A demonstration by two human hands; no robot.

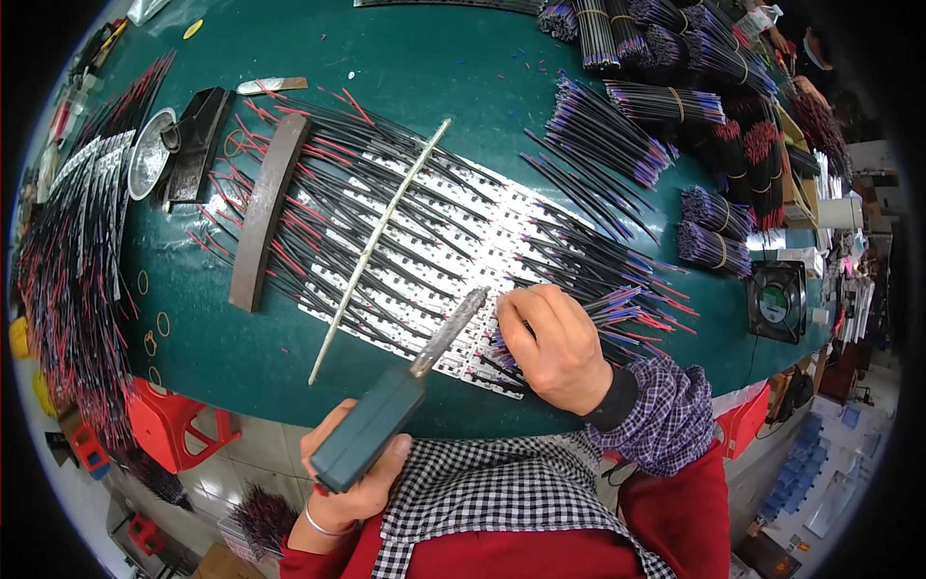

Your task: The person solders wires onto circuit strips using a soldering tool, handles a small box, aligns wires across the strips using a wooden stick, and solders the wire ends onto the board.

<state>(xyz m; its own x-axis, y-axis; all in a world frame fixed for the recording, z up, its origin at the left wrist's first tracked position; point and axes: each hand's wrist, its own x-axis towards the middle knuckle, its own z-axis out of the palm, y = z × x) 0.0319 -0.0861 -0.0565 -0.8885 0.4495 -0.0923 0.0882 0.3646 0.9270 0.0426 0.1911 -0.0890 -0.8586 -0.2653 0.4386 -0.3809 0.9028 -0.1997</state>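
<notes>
My left hand [378, 475] is wrapped round the dark green body of a soldering iron [371, 427]. Its metal shaft slants up and right, and the tip is at a row of pads on a white circuit board panel [503, 232]. Close to the right of the tip, my right hand [558, 349] is closed in a pinch over the panel. Thin black wires with blue ends [617, 307] lie beneath and beside that hand; the fingers hide what they hold. Many black wires with red ends [318, 154] run leftward from the panel.
A pale rod [381, 241] and a brown bar [268, 214] lie across the wires. Left are a metal dish [147, 159], a black stand [201, 145] and a wired-panel pile [77, 280]. Wire bundles [666, 101] and a black fan [777, 301] sit right. Another person's hand [810, 92] shows far right.
</notes>
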